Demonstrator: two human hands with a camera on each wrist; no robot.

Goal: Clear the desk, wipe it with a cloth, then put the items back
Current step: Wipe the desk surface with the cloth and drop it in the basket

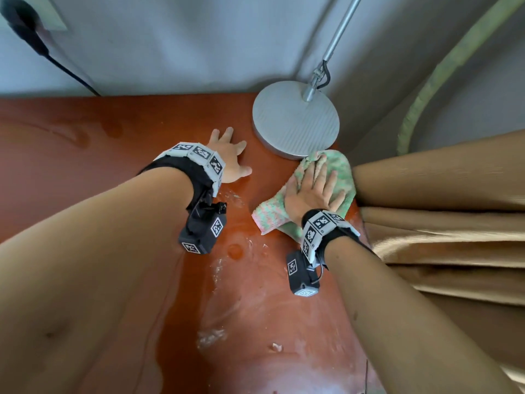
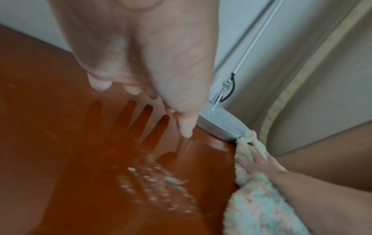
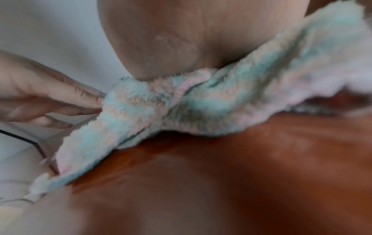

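Note:
A fluffy green-and-pink cloth [image 1: 339, 172] [image 2: 255, 205] [image 3: 201, 101] lies on the reddish-brown desk [image 1: 85, 166] near its right edge, touching the lamp base. My right hand [image 1: 315, 191] [image 2: 259, 163] lies flat on top of it, fingers straight and spread, pressing it down. My left hand [image 1: 230, 157] [image 2: 153, 66] rests flat on the bare desk just left of the lamp base, fingers spread and holding nothing. White smears and crumbs [image 1: 216, 334] mark the desk nearer to me.
A round grey lamp base [image 1: 295, 120] [image 2: 219, 125] with a metal pole stands at the back right. Tan curtain folds [image 1: 443, 223] hang against the desk's right edge. A black plug and cable [image 1: 34, 38] run down the grey wall at the back left.

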